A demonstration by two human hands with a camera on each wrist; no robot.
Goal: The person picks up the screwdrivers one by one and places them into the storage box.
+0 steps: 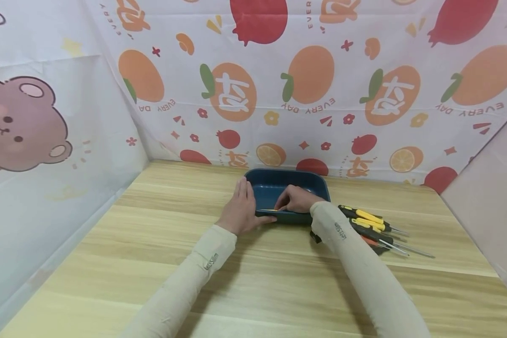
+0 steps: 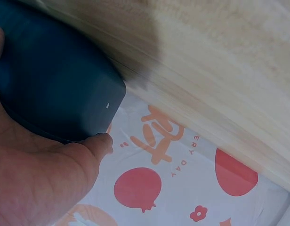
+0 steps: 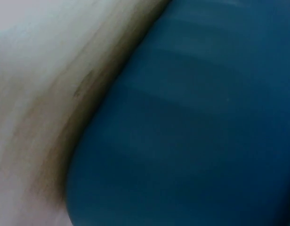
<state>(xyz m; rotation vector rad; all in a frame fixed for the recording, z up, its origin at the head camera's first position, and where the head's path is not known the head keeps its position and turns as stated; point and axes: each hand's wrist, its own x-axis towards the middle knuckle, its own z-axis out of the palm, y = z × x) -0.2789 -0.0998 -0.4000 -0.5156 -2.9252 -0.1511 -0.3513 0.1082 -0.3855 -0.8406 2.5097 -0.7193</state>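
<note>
A dark blue rectangular tray [image 1: 270,192] with raised walls stands at the back of the table. My left hand [image 1: 241,209] holds its near left corner, thumb along the front wall and fingers at the left side. In the left wrist view that hand [image 2: 46,169] lies against the tray's outer wall [image 2: 65,75]. My right hand [image 1: 296,199] reaches over the front rim and pinches a slim screwdriver [image 1: 268,210] with a bit of yellow, lying along the inside of the front wall. The right wrist view shows only the tray's side [image 3: 182,117], not the fingers.
Right of the tray lies a pile of screwdrivers [image 1: 373,227] with black, yellow and orange handles, shafts pointing right. Part of it is behind my right sleeve [image 1: 342,239]. A fruit-print cloth [image 1: 270,94] hangs behind the wooden table [image 1: 152,225].
</note>
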